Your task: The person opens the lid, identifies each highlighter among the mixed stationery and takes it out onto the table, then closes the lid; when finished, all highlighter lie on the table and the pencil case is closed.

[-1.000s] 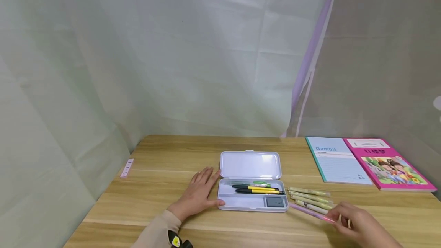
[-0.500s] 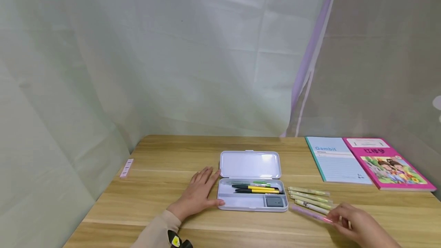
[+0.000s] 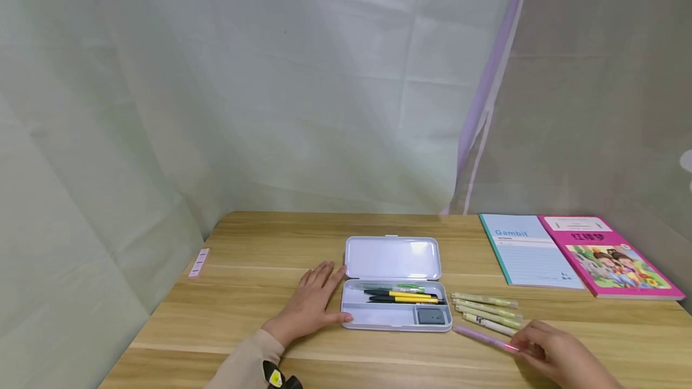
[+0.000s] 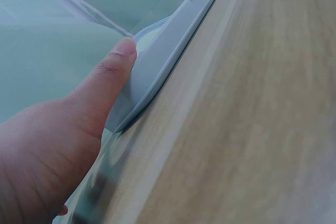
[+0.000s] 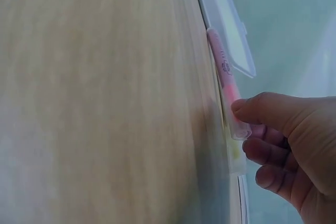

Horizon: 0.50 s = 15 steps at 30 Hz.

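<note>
An open white pencil case (image 3: 378, 316) lies on the table with its lid (image 3: 393, 259) folded back. Yellow-and-black pens (image 3: 402, 297), a green-clipped clear pen (image 3: 413, 288) and a dark grey block (image 3: 430, 316) sit in its compartments. My left hand (image 3: 310, 305) rests flat at the case's left end, fingers spread, thumb (image 4: 118, 61) against the rim. Between thumb and fingers my right hand (image 3: 557, 350) pinches the capped end of a pink highlighter (image 5: 223, 66). The highlighter's other end points at the case's front right corner.
Several pale yellow pens (image 3: 486, 311) lie side by side just right of the case. Behind them are a blue notebook (image 3: 532, 257) and a pink-covered book (image 3: 611, 263). A small white strip (image 3: 199, 263) lies at the table's left edge; a pale curtain (image 3: 324, 107) hangs behind.
The right hand has shifted very slightly to the left, with the pink highlighter still pinched and a little lower at its far end. Left hand and case stay put.
</note>
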Motion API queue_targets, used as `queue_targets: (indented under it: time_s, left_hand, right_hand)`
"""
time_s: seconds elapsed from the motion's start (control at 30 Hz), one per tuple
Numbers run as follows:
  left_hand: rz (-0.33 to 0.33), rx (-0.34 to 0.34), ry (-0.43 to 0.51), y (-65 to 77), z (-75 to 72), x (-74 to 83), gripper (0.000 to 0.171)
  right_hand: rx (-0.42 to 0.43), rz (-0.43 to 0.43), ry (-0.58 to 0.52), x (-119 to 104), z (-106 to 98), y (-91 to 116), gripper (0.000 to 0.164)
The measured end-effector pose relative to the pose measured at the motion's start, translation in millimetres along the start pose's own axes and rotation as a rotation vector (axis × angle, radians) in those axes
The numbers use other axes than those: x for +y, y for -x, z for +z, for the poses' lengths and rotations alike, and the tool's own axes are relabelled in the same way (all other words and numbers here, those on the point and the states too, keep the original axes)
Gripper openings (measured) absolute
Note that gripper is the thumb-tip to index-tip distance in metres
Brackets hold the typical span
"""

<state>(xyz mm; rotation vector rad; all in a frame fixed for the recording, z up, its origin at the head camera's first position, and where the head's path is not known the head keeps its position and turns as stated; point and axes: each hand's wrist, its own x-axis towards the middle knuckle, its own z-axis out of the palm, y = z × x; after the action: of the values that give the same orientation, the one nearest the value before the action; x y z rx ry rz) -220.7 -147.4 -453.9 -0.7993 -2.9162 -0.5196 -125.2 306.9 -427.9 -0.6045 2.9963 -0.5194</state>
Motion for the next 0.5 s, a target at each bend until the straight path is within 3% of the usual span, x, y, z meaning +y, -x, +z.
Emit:
queue_targets:
  time_s: [0.5]
  left_hand:
    - [0.003, 0.002, -0.002, 0.8, 0.6, -0.2, 0.097]
  right_hand:
    - [0.11, -0.058, 0.085, -1.2, 6.7, -0.2, 0.011]
